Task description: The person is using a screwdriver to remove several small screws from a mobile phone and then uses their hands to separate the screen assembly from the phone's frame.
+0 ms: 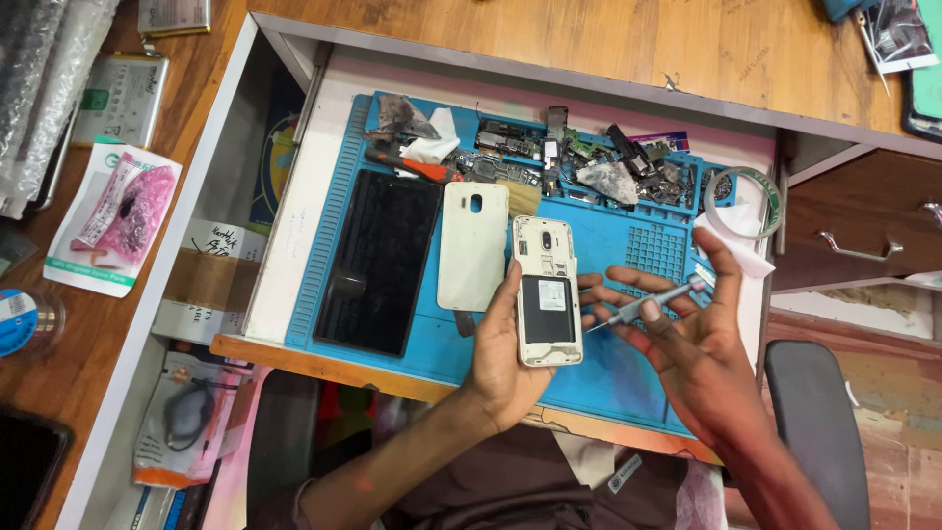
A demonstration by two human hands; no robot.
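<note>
1. My left hand (505, 358) is gripping the opened phone (546, 291), back side up, over the blue mat (608, 245).
2. My right hand (687, 344) is pinching a small grey screwdriver (643, 303), tip beside the phone.
3. The white back cover (473, 245) is lying on the mat, near the phone.

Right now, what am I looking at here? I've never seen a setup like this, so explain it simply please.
This is one picture from a camera worn on a person's head, looking down at their own two bare hands. The left hand holds a white phone with its back removed, so a dark battery shows. The right hand holds a small grey screwdriver, tip pointing toward the phone. Below lies a blue work mat on a pulled-out drawer. On it rest the white back cover, a black screen panel, a pile of small parts and a tape roll.
</note>
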